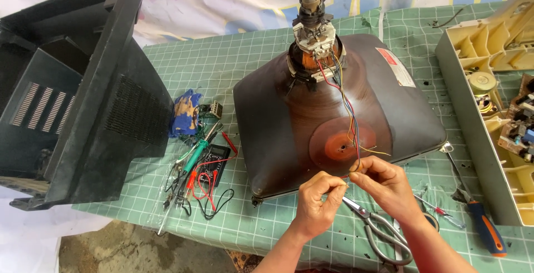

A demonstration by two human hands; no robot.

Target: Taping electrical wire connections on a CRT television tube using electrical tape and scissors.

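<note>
Both hands meet at the near edge of the picture tube [311,123], lying face down on the bench [233,61]: left hand [317,200] and right hand [384,187] each pinch the coloured wires [347,111] trailing from its neck. Scissors [378,231] lie just below them.

Green grid mat [245,61] carries picture tube [300,134], black casing [83,100], scissors [378,228], multimeter [214,161].

A white-and-red label [396,67], perhaps a sticker, lies on the picture tube's [289,123] upper right.
</note>
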